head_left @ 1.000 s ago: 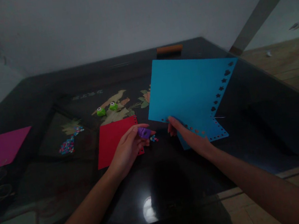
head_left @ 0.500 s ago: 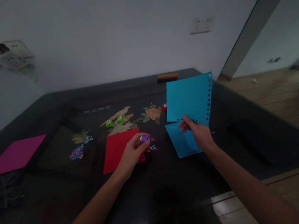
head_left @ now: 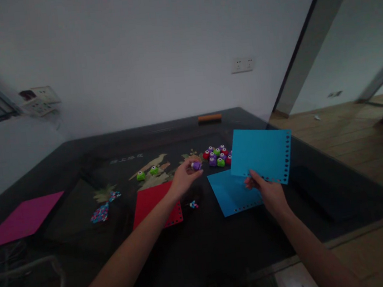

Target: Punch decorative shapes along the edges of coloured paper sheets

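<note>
My left hand (head_left: 185, 175) pinches a small purple hole punch (head_left: 196, 165) with a white end, above the table in front of a cluster of similar punches (head_left: 213, 161) in purple, red and green with eyes. In my right hand (head_left: 268, 192) is a raised blue sheet (head_left: 259, 150), gripped at its lower edge; holes run along its right and bottom sides. Beneath it lies a second blue sheet (head_left: 229, 193), also holed. Left of these is a red sheet (head_left: 154, 197), partly covered by my left forearm. A few paper bits (head_left: 194, 205) lie between the sheets.
Two green punches (head_left: 147, 173) stand beyond the red sheet. Farther left are a heap of coloured paper bits (head_left: 101, 213) and a magenta sheet (head_left: 24, 218). An orange-brown bar (head_left: 209, 118) lies near the table's back edge. A pale curved rod (head_left: 56, 272) shows at lower left.
My left hand has carried the purple hole punch forward, off the red sheet. My right hand has lowered the blue sheet and shifted it right, uncovering the cluster of punches. The view has tilted up.
</note>
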`<action>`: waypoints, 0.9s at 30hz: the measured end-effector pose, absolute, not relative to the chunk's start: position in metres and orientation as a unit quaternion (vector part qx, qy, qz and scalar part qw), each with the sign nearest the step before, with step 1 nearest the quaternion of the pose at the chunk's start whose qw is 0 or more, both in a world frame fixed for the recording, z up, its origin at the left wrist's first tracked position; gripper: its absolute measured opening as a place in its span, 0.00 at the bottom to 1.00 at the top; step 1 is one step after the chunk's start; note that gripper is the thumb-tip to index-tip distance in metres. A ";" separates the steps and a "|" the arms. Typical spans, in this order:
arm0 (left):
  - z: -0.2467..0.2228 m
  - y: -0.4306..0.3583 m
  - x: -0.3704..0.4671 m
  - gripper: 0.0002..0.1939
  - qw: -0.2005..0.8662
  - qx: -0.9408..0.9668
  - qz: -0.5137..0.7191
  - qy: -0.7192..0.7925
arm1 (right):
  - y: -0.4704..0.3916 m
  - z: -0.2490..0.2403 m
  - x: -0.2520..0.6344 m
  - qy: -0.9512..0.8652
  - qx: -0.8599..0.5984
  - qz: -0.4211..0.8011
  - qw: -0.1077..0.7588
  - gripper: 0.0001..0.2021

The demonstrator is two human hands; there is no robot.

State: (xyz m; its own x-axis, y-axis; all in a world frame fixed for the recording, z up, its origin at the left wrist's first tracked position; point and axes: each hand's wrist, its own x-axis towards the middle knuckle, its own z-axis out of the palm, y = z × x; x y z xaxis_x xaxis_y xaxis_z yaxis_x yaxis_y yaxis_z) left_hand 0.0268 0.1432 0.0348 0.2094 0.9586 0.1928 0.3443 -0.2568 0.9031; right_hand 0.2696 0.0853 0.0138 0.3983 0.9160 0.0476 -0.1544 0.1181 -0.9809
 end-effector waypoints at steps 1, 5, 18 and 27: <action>0.032 0.153 0.030 0.15 0.364 0.688 0.400 0.484 | 0.085 0.014 0.271 -0.362 -0.523 0.411 0.654 0.13; 0.021 0.185 0.039 0.14 0.305 0.715 0.358 0.517 | 0.085 0.014 0.277 -0.344 -0.525 0.412 0.660 0.12; -0.008 0.235 0.059 0.08 0.195 0.730 0.266 0.599 | 0.082 0.018 0.277 -0.360 -0.545 0.417 0.632 0.13; 0.007 0.206 0.053 0.15 0.207 0.692 0.365 0.587 | 0.081 0.014 0.272 -0.384 -0.538 0.421 0.622 0.15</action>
